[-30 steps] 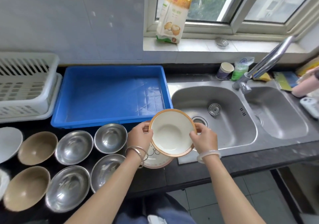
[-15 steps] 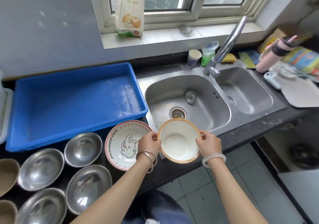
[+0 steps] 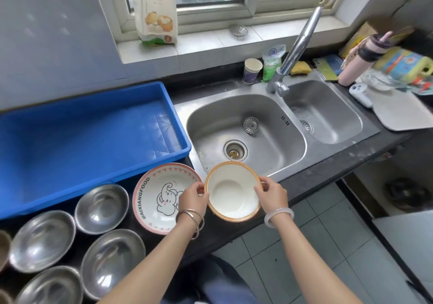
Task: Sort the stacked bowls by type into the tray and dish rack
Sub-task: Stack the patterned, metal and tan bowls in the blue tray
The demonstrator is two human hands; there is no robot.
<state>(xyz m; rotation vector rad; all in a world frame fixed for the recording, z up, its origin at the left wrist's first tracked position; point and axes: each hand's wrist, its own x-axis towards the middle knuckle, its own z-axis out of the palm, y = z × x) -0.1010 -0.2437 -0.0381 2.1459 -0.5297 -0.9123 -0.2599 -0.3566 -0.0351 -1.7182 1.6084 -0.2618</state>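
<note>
Rightward off the pink-rimmed elephant plate I've carried the white, orange-rimmed ceramic bowl; left hand and right hand pinch opposite rims above the counter edge. Likely stiff, slick, breakable.

The blue plastic tray sits at the back left of the dark stone counter, with the double steel sink to its right. Before the tray, towards the counter's front edge, lie round steel bowls, and right of them the pink-rimmed elephant plate. Left hand and right hand hold the orange-rimmed white bowl just right of the plate, over the counter's front edge, before the sink's left basin.
</note>
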